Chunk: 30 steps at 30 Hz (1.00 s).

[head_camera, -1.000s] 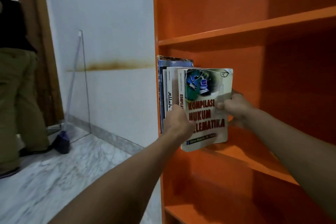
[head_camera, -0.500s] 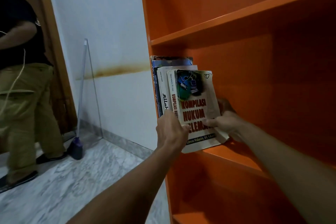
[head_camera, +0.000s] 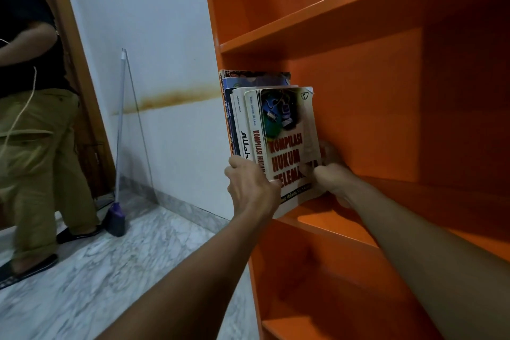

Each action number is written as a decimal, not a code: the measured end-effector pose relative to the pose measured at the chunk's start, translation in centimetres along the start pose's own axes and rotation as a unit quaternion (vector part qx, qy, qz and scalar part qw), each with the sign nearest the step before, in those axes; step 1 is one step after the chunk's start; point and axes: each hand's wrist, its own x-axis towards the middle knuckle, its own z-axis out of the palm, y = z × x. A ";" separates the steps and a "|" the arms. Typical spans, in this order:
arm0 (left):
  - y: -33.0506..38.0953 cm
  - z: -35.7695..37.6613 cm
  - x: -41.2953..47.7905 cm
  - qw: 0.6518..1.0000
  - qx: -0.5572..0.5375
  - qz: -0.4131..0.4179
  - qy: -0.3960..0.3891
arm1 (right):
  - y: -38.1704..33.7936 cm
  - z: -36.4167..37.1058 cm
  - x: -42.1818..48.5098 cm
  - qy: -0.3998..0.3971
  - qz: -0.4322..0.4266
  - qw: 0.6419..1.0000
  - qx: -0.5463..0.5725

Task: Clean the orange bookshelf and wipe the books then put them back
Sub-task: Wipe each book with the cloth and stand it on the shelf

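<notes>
Books (head_camera: 248, 107) stand upright in a tight row at the nine o'clock end of the middle shelf board (head_camera: 331, 225) of the orange bookshelf (head_camera: 372, 105), pressed against its side panel. Frontmost is the Kompilasi Hukum Telematika paperback (head_camera: 289, 143), cover facing out and leaning slightly, its lower corner on the board's front edge. The left hand (head_camera: 251, 188) grips the row low down: fingers curl over the spines at the hand's eleven o'clock, and the thumb presses the paperback's cover at its three o'clock. The right hand (head_camera: 331, 179) pinches the paperback's free edge, with the thumb on the cover and the fingers tucked behind, so the book lies at that hand's ten o'clock. Both forearms reach in from six o'clock.

At nine o'clock of the bookshelf a white wall (head_camera: 165, 36) carries a rust-coloured stain (head_camera: 171, 99). A broom (head_camera: 117, 218) leans against it on the marble floor (head_camera: 110, 270), and another person (head_camera: 30, 119) in olive trousers stands at the frame's nine o'clock edge.
</notes>
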 end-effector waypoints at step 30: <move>-5.1 -3.7 -4.7 0.972 0.089 0.103 -0.193 | -1.5 4.0 -9.1 0.128 -0.001 0.933 -0.335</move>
